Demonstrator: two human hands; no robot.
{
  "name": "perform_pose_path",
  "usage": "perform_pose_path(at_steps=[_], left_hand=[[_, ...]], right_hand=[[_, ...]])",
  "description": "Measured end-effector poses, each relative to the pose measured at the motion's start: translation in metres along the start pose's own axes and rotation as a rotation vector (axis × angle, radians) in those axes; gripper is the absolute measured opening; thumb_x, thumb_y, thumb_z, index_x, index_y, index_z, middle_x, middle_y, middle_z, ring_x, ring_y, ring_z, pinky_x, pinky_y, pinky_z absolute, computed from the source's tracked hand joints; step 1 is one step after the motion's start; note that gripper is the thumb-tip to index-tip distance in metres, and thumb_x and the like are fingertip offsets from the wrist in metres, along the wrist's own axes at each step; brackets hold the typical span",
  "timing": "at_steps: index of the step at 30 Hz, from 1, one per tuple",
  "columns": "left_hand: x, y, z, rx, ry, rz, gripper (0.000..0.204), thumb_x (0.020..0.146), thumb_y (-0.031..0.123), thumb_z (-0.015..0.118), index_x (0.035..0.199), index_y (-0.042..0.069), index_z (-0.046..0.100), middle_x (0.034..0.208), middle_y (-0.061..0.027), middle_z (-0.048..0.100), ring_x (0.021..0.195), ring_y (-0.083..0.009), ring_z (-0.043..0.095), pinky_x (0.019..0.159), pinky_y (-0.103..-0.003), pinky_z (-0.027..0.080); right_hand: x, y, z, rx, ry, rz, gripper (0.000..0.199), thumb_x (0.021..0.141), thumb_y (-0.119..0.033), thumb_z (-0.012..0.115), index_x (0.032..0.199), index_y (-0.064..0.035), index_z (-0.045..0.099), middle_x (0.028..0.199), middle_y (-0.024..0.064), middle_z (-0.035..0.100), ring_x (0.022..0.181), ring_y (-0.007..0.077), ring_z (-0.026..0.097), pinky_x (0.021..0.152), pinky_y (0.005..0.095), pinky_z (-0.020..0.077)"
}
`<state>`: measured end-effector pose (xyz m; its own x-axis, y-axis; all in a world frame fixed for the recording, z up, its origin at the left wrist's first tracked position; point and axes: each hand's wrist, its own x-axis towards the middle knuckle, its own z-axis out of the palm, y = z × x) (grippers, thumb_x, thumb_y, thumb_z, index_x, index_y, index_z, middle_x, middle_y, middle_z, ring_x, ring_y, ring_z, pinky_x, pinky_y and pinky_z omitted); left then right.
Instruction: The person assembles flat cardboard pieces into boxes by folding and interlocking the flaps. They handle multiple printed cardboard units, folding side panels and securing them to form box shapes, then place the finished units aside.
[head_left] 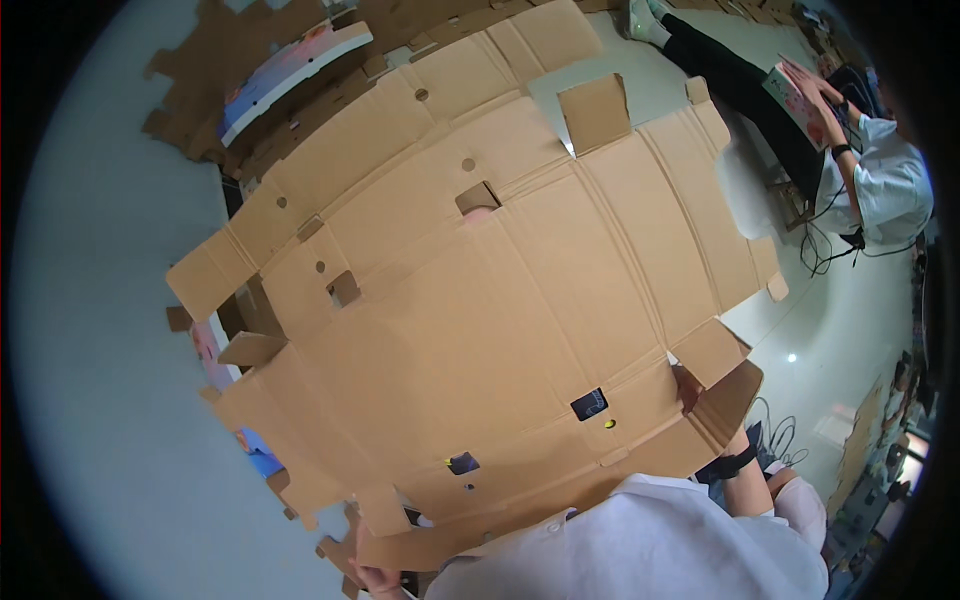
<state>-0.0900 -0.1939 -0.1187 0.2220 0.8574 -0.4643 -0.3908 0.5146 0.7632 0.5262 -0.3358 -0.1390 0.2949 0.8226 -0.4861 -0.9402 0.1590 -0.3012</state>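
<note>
Floor, left: pale grey smooth floor (pixel 100 400) running down the left side of the view.
Stack at upper left: pile of flat brown die-cut cardboard blanks (pixel 200 70) with a white printed folded box (pixel 290 75) lying on top, well apart from the hands.
Left hand, pose: the person's left hand (pixel 375 578) comes in at the lower edge, low and close to the body, mostly hidden behind the sheet.
Left hand, grip: fingers curled on the lower left edge of the large flat brown corrugated cardboard blank with cut-outs and flaps (pixel 480 300); clenched on that edge as far as shows.
Cardboard blank, place: held up in front of the person, filling the middle of the view, over the floor.
Cardboard blank, direction: long axis runs from lower left to upper right, plain brown face toward the camera, flaps along every edge.
Right hand, pose: right hand (pixel 690 392) raised at the lower right corner of the sheet, black wrist band (pixel 735 463) below it.
Right hand, grip: closed on a side flap, fingers partly behind the cardboard.
Upper right: another person in a white shirt (pixel 885 185) holding a printed box (pixel 795 100).
</note>
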Motion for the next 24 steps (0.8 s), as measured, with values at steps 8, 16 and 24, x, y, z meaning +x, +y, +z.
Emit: perform_pose_path(at_steps=[8,16,24], left_hand=[[0.039,0.024,0.078,0.129,-0.052,-0.253,0.088,0.081,0.060,0.059,0.145,0.004,0.036,0.144,-0.0210,0.044,0.125,-0.0394,0.049,0.097,-0.052,0.046],[0.130,0.064,0.127,0.012,-0.198,-0.056,0.099,0.068,0.054,0.070,0.148,0.010,0.032,0.145,-0.0179,0.043,0.124,-0.0344,0.051,0.095,-0.051,0.048],[0.251,0.135,0.260,0.163,-0.552,0.129,0.112,0.068,0.057,0.070,0.155,0.016,0.012,0.145,-0.0249,0.038,0.130,-0.0344,0.043,0.103,-0.048,0.041]], right_hand=[[0.014,0.001,0.072,-0.126,0.006,0.036,0.064,0.097,-0.049,0.044,0.139,-0.0003,0.043,0.121,0.0253,0.060,0.099,0.0359,0.066,0.086,0.0440,0.0546],[0.055,-0.020,0.111,-0.637,0.180,0.132,0.062,0.076,-0.011,0.067,0.132,0.0024,0.044,0.113,0.0182,0.062,0.096,0.0301,0.066,0.085,0.0409,0.0550],[0.090,-0.031,0.100,-0.392,0.118,-0.453,0.059,0.078,-0.011,0.068,0.131,0.0001,0.045,0.117,0.0140,0.061,0.101,0.0229,0.064,0.082,0.0357,0.0560]])
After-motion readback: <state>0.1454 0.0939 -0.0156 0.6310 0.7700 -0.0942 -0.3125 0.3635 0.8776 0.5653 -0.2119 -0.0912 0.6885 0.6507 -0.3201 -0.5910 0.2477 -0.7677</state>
